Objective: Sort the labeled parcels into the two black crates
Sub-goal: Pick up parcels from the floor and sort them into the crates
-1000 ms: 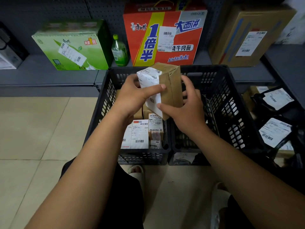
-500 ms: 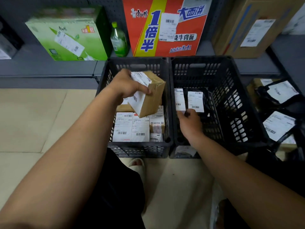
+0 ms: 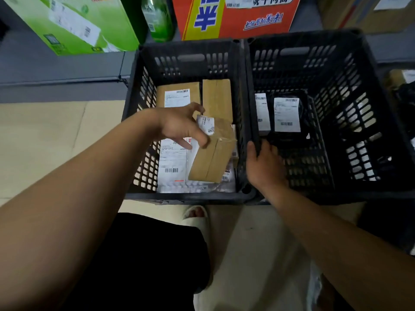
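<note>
the brown box [image 3: 213, 153] hangs tilted inside the left crate [image 3: 190, 196], over its near half. its lower end is close to or touching the flat white parcel [image 3: 173, 162] beneath; i cannot tell which. the left hand [image 3: 177, 126] has its grip pinching the box's labelled end between thumb and loosely spread fingers, probably to set the box down gently rather than drop it. the right hand [image 3: 262, 167] curls its grip over the wall where the left crate meets the right crate [image 3: 348, 196], likely to steady both. at the left crate's far end lie two brown boxes [image 3: 216, 97]. just right of the left crate, labelled black bags [image 3: 287, 114] sit in the other one, which suggests boxes go left and bags right. behind the left crate, a shelf [image 3: 62, 68] carries a green carton [image 3: 74, 23], a bottle [image 3: 159, 19] and a red carton [image 3: 247, 16].
</note>
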The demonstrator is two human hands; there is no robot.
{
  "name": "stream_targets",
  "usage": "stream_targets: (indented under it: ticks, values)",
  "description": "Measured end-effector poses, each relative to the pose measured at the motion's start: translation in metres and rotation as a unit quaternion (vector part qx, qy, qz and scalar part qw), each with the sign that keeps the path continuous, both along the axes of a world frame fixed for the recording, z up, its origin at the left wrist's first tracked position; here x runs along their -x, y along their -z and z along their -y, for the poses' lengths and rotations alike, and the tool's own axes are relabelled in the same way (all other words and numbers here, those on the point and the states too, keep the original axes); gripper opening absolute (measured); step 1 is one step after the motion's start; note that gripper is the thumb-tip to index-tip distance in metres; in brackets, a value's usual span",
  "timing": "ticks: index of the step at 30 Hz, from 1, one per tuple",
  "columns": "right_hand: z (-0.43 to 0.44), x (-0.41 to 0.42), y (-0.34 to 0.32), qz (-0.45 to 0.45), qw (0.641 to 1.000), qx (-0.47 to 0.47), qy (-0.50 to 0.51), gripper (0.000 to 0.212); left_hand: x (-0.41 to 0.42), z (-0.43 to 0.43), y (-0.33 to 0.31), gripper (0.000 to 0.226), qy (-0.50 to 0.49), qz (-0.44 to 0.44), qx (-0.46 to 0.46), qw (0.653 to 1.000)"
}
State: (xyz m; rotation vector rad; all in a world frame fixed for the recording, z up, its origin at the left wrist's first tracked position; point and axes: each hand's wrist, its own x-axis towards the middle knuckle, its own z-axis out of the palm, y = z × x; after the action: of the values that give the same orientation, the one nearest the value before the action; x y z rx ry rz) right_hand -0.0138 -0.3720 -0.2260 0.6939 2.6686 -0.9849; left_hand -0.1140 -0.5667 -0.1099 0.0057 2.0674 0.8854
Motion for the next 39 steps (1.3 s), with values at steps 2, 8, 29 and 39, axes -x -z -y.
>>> stream_targets:
  ticks: [2, 8, 29, 39]
  values:
    - [0.002, 0.0, 0.002, -0.005, 0.999, -0.033, 0.0, 0.062, 0.002, 0.001, 0.007, 0.077, 0.014, 0.027, -0.007, 1.0]
    - [0.006, 0.001, 0.001, -0.005, 0.997, -0.079, 0.01, 0.058, 0.0, -0.007, 0.047, 0.08, 0.033, 0.092, -0.029, 0.995]
    - [0.006, 0.002, 0.004, -0.008, 0.997, -0.076, 0.025, 0.06, -0.053, -0.029, 0.145, 0.073, -0.011, 0.024, -0.014, 1.0]
    - [0.005, 0.003, 0.007, -0.011, 0.996, -0.081, 0.022, 0.059, -0.056, -0.04, 0.155, 0.097, 0.045, -0.003, 0.053, 0.998]
